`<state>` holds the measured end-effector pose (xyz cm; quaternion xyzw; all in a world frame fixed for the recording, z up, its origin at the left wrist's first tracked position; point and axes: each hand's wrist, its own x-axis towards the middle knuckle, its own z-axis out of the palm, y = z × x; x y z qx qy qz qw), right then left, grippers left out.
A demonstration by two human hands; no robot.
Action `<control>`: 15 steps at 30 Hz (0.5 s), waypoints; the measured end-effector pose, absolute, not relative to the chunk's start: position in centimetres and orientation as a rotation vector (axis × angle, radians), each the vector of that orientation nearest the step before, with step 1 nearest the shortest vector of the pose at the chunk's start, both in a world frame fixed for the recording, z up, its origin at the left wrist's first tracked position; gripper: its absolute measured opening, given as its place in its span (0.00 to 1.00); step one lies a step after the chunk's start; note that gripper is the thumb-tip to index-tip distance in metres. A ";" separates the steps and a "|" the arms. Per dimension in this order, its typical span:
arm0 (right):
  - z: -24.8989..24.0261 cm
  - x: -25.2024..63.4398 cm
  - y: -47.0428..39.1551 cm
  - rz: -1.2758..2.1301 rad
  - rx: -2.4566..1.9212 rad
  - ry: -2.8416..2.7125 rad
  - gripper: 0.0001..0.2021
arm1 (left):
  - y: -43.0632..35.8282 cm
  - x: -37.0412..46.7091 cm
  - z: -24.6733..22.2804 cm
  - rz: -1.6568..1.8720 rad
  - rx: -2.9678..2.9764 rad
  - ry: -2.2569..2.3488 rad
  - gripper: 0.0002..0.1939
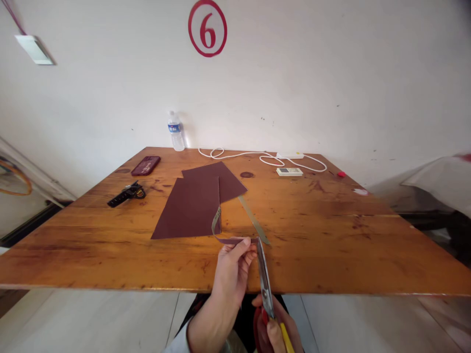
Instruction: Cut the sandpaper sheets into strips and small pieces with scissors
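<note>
My left hand (237, 264) pinches a narrow curled strip (215, 229), maroon on one face and greyish on the other, above the table's front edge. In my right hand (275, 326) is a pair of scissors (265, 289) with red and yellow handles, their blades pointing away from me. The blade tips are at the right end of the strip, close to my left fingertips. Beyond my hands, a maroon sheet (191, 208) overlaps a second maroon sheet (230, 179). A separate greyish strip (253, 221) lies on the wood to their right.
On the wooden table (324, 245) lie a phone (146, 165) and a black-strapped watch (127, 194) at left. A water bottle (175, 131) stands by the wall. At the back right are a white cable (239, 155), a power strip (290, 156) and a remote (289, 172).
</note>
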<state>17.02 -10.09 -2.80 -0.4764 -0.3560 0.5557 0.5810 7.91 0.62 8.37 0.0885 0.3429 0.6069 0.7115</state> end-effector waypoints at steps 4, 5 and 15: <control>-2.2 16.7 -10.1 1.265 -1.151 -0.815 0.27 | 0.7 8.0 8.4 1.344 0.170 0.780 0.14; -1.9 16.7 -10.1 1.269 -1.147 -0.819 0.27 | 0.7 8.0 8.4 1.342 0.169 0.784 0.14; -0.5 16.6 -9.6 1.286 -1.154 -0.827 0.27 | 1.2 8.2 8.4 1.345 0.129 0.796 0.12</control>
